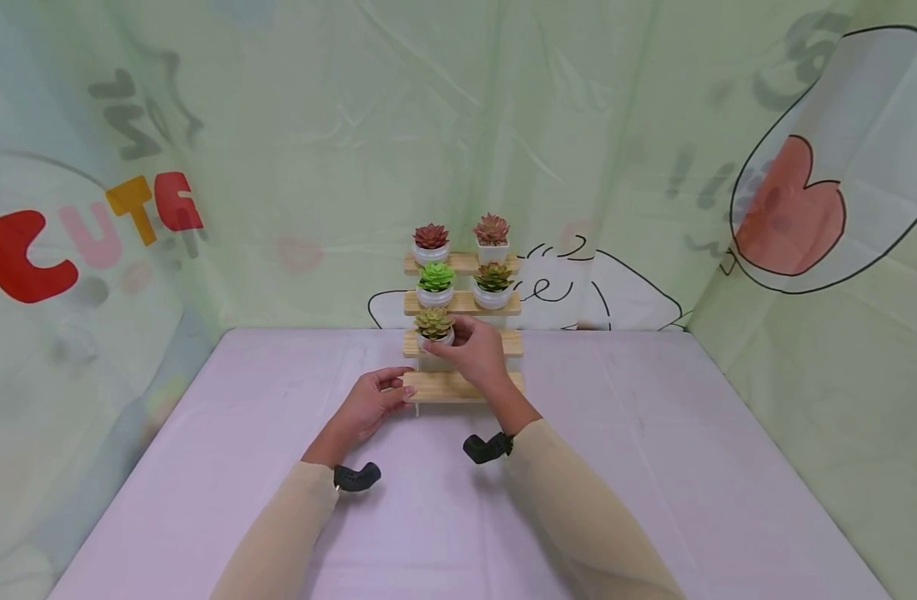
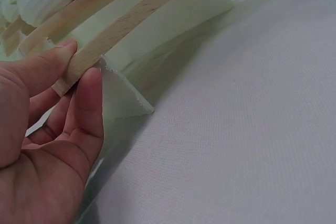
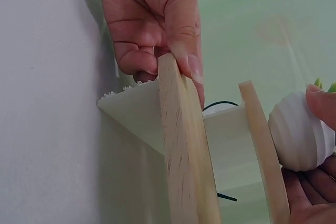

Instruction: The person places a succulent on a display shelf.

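Note:
A small wooden tiered shelf stand (image 1: 458, 387) with pale white supports stands near the back of the table. My right hand (image 1: 477, 354) grips the white pot of a yellow-green artificial succulent (image 1: 433, 322) at the left of the second-lowest tier. In the right wrist view, the ribbed white pot (image 3: 296, 132) sits right at the tier's board, thumb on one side and fingers on the other. My left hand (image 1: 368, 406) pinches the left end of the lowest board (image 2: 113, 35) between thumb and fingers.
Dark red (image 1: 431, 237) and pinkish (image 1: 492, 229) succulents stand on the top tier. Below them are a bright green succulent (image 1: 436, 275) and a red-green one (image 1: 493, 277). A pale printed curtain (image 1: 353, 167) hangs behind and beside the table (image 1: 653, 467).

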`<state>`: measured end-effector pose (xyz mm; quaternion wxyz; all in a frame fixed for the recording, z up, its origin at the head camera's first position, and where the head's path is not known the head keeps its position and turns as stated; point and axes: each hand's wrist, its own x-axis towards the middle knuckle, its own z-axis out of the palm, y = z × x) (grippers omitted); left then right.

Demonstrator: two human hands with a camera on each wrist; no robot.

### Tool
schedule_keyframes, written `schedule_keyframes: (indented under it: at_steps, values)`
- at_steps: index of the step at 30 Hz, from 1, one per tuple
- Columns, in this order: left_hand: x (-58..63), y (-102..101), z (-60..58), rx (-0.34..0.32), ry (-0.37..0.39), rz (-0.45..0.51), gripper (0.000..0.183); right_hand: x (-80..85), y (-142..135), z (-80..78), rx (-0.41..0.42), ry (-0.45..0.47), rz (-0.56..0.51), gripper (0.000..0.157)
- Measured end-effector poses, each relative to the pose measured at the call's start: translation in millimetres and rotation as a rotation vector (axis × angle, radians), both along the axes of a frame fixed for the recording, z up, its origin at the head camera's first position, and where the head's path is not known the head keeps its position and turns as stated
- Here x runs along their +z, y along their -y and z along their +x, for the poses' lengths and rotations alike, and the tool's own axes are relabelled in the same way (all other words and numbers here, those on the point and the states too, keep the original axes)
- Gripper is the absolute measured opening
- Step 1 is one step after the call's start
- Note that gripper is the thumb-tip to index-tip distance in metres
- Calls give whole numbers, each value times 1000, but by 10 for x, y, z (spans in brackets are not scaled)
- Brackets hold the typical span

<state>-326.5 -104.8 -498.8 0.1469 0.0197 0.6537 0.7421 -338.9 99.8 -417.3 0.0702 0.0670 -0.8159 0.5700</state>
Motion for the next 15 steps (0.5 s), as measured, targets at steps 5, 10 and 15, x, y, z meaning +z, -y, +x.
schedule_keyframes:
  at_steps: [5,10,15]
  values:
    - [-8,11,24,10,10,-11,52,-6,-6,6,13,4,12,52]
    - [-21,32,47,18,-8,-47,51,16,-18,36,44,15,28,54]
    - [20,155,34,57,-96,-205,49,-3,-111,58,53,22,6,59]
